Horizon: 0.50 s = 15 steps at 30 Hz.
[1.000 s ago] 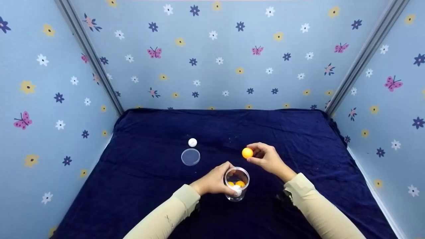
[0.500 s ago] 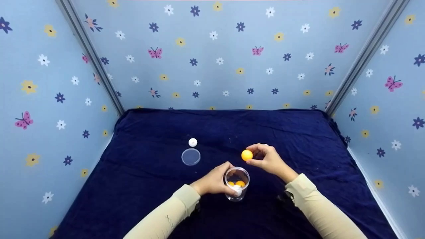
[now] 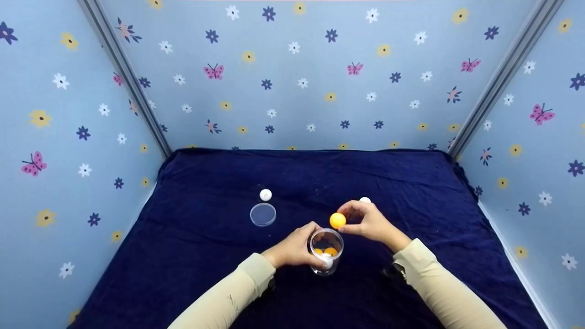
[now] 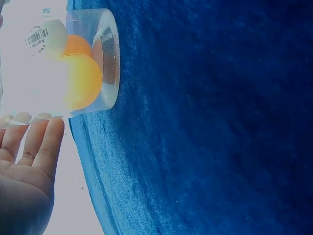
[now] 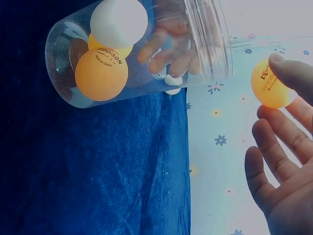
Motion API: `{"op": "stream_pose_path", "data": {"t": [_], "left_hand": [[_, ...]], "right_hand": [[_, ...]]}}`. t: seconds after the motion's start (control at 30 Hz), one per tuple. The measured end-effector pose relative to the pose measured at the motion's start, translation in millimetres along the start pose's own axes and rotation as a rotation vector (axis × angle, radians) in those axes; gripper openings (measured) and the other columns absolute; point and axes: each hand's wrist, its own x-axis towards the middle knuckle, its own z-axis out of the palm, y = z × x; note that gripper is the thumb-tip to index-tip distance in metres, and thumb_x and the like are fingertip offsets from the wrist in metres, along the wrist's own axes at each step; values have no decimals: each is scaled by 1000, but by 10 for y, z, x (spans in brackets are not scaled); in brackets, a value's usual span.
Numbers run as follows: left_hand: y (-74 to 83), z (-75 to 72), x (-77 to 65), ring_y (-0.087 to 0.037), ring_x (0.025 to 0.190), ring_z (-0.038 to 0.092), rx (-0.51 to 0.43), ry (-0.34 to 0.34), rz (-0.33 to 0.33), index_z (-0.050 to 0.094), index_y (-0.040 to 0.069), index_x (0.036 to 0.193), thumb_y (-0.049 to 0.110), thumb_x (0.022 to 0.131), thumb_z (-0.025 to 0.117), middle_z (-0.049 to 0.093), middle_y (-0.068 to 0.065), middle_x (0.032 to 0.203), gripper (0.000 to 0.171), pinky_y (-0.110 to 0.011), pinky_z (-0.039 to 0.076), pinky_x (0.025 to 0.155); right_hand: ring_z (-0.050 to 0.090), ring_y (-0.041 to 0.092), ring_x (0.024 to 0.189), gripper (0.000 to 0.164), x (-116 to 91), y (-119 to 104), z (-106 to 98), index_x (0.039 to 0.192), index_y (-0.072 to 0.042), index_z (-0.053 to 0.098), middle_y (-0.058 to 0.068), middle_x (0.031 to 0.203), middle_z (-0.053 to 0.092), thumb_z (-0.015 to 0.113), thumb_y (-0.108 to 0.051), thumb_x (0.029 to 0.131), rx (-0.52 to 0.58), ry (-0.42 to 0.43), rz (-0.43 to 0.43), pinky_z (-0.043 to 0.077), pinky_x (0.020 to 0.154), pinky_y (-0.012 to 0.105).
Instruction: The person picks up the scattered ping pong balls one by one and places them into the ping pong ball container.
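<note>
A clear plastic jar (image 3: 323,273) stands without its lid on the dark blue cloth. My left hand (image 3: 296,247) grips it from the left, thumb in front and fingers behind. In the right wrist view, orange table tennis balls (image 5: 101,76) and a white table tennis ball (image 5: 119,22) show low in the jar (image 5: 210,41). My right hand (image 3: 372,223) pinches another orange table tennis ball (image 3: 337,220) between thumb and fingertips. That ball is just beyond the jar's right rim, slightly above it in the head view. Glare washes out part of the jar in the left wrist view.
A round clear lid (image 3: 263,214) lies on the cloth (image 3: 205,205), left of the jar. Behind it sits a white ball (image 3: 265,195). Another white ball (image 3: 364,200) peeks out behind my right hand. Flower-patterned walls (image 3: 292,105) enclose the back and sides.
My right hand has brought the orange table tennis ball slightly nearer the jar's rim, uncovering a white ball behind the hand. My left hand and the jar have stayed in place.
</note>
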Motion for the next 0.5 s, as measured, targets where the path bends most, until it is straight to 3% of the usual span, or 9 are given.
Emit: {"op": "stream_pose_path", "data": {"t": [0.17,0.3,0.5], "left_hand": [[-4,-5,-1,-36,117,69,-2,4,-5,60,4,126,39,67,104,73,-16,127,82,-34,52,105],[-5,2,-13,-38,118,69,-4,-2,-11,60,3,127,39,67,104,74,-16,127,83,-33,52,105],[-14,17,-7,-37,116,70,-5,6,-6,60,4,126,40,67,104,74,-16,125,81,-32,53,103]], "right_hand": [[72,7,89,35,3,-6,7,111,2,76,20,101,79,93,0,81,22,-38,-10,64,82,33],[74,5,91,34,-9,-20,16,112,0,77,19,103,80,93,-3,82,31,-67,20,66,85,39],[75,7,88,33,-33,-27,21,111,-1,78,18,102,81,93,-4,83,41,-90,29,64,83,31]]}}
